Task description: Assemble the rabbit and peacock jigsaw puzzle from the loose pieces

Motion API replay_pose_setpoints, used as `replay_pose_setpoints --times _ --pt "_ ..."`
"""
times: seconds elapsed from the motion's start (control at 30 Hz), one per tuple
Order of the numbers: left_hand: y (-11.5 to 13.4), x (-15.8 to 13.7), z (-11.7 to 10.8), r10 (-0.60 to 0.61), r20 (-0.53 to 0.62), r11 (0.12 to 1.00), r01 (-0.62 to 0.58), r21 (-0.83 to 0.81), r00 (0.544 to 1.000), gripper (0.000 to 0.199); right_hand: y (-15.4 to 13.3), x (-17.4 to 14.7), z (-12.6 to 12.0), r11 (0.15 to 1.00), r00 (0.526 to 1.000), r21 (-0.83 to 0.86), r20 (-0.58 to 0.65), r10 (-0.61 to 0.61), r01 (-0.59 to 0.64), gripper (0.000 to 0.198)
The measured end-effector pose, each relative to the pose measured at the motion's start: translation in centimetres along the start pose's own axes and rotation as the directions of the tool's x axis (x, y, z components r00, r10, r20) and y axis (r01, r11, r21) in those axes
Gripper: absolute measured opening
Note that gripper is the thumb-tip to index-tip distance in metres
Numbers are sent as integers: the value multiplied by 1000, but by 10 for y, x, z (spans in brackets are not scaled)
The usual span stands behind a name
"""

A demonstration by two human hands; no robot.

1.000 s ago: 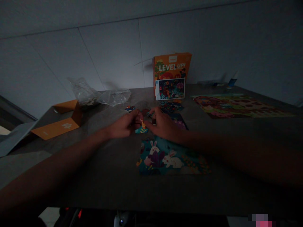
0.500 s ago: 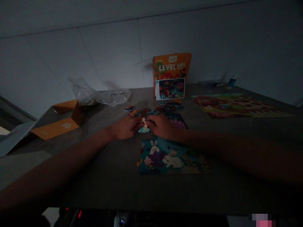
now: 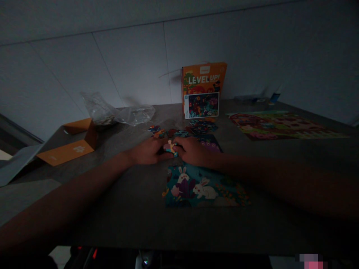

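My left hand and my right hand meet above the middle of the table, both with fingers closed on small jigsaw puzzle pieces in orange, cream and teal. Whether these are one piece or two joined is too dark to tell. Just nearer to me lies a joined puzzle section with two white rabbits and purple leaves. Beyond my right hand, a dark section with purple shapes is partly hidden. Loose puzzle pieces lie in piles behind my hands.
An orange puzzle box stands at the back with a picture card against it. An opened orange box and a clear plastic bag lie left. A finished-looking farm puzzle and small blue bottle are right.
The fingers of my left hand have shifted over the pieces, covering more of the teal part at the lower edge. My right hand stays almost in place.
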State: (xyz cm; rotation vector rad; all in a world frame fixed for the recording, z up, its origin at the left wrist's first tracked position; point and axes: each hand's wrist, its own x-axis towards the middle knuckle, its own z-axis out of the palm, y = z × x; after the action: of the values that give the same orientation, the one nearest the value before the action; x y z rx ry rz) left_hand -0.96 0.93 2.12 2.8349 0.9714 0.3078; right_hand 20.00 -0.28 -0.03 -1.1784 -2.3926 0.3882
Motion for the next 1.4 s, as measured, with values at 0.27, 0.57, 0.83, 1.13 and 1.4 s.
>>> replay_pose_setpoints --times 0.27,0.57,0.83,1.13,1.4 --pt "0 -1 1 -16 3 1000 16 -5 1000 26 0 -1 -1 1000 1000 5 12 12 -12 20" --pt "-6 -1 5 95 -73 995 -97 -22 993 25 1 0 1 1000 999 -4 -16 -30 30 15" --pt "-3 0 4 107 -91 994 -109 -15 990 22 2 1 4 999 999 17 -30 -30 31 13" --pt "-5 -1 5 82 -68 996 -85 -38 994 23 2 0 5 998 997 40 -56 -52 55 12" --pt "-5 -1 5 101 -80 995 -102 -1 992 23 2 1 5 998 998 28 -43 -54 55 14"
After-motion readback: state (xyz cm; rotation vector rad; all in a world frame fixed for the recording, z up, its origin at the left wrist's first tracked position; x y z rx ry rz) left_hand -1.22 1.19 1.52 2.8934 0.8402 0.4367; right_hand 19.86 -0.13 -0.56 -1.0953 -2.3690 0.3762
